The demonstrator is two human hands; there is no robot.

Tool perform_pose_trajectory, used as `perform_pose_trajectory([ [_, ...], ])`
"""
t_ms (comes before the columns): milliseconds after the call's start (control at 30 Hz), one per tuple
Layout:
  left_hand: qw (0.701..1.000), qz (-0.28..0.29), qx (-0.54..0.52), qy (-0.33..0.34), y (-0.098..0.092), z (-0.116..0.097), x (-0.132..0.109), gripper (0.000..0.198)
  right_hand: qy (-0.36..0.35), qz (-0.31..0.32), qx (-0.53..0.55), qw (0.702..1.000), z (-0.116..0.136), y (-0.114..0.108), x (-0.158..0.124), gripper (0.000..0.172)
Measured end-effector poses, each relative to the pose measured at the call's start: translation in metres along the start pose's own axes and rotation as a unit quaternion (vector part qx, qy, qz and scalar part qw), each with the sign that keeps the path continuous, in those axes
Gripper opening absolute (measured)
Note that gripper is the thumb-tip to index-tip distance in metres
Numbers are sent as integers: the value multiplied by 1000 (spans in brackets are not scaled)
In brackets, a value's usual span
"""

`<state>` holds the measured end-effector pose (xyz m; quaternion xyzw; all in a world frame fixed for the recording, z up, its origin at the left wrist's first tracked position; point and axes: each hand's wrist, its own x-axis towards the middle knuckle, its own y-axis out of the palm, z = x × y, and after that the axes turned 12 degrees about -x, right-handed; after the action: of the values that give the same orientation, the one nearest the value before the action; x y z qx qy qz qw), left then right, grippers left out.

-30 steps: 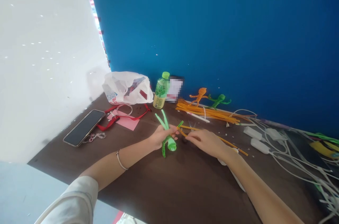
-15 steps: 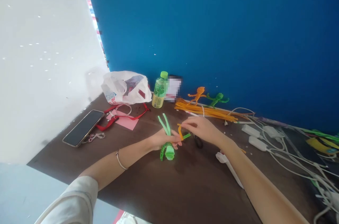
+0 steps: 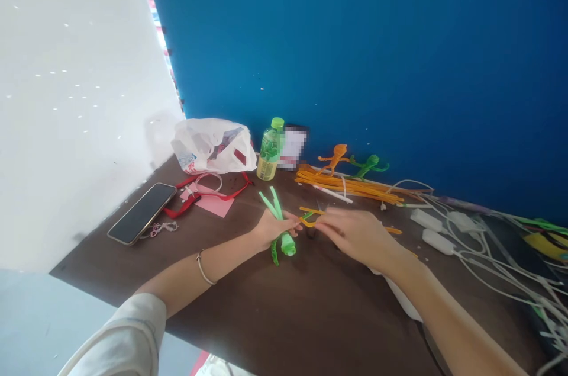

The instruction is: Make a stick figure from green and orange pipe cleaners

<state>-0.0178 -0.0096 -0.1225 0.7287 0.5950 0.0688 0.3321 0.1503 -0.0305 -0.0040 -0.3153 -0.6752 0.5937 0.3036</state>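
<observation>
Left hand [image 3: 271, 227]: gripping twisted green figure [image 3: 288, 244], in front of green-capped plastic bottle [image 3: 270, 150]
Right hand [image 3: 352, 237]: pinching bent orange pipe-cleaner [image 3: 307, 223]
Label [image 3: 265, 170]: unreadable

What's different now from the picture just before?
The right hand has moved right and nearer the person, pinching the thin, bent, fuzzy orange stem. The left hand still holds the twisted green fuzzy figure. The green-capped plastic bottle stayed put.

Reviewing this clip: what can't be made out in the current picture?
All in the head view:
Held green figure: middle hidden by the left hand.
Orange stem: partly covered by the right hand.
White object: partly behind the right forearm.
Bottle: label print too small.
Yellow item: cut off by the right edge.
</observation>
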Motion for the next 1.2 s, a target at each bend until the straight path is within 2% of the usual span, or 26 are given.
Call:
perform_pose_trajectory([
  [67,999,25,34,-16,-1,0,-1,22,12,-20,12,1000,-9,-2,7,30],
  [133,995,79,54,-42,-2,-2,-4,23,28,-26,47,998,-15,1,15,28],
  [200,986,143,56,-70,-2,-5,-7,26,52,-19,89,994,-19,9,22,28],
  [267,981,173,28,-80,-2,-8,-9,27,77,5,133,988,-22,21,25,30],
  [367,989,118,-59,-66,0,-11,-9,28,101,53,187,976,-22,38,22,36],
  [467,991,45,-117,-44,2,-10,-6,26,90,86,173,977,-15,44,8,38],
  [567,992,10,-125,-13,1,-7,-2,22,54,87,95,990,-4,33,-7,39],
  [667,996,-7,-86,-3,0,-3,0,20,17,45,30,998,4,15,-14,37],
  [800,999,21,-1,-27,1,-1,-4,22,-8,-13,14,1000,0,-2,-5,34],
  [900,991,100,51,-66,3,-4,-12,25,5,-28,48,998,-7,-3,10,31],
  [1000,980,171,44,-87,4,-10,-18,26,49,-7,113,992,-13,9,23,29],
  [1067,981,169,1,-90,3,-11,-18,26,78,22,153,985,-15,20,25,32],
  [1200,989,84,-110,-57,2,-8,-9,25,95,62,171,979,-14,39,13,38],
])
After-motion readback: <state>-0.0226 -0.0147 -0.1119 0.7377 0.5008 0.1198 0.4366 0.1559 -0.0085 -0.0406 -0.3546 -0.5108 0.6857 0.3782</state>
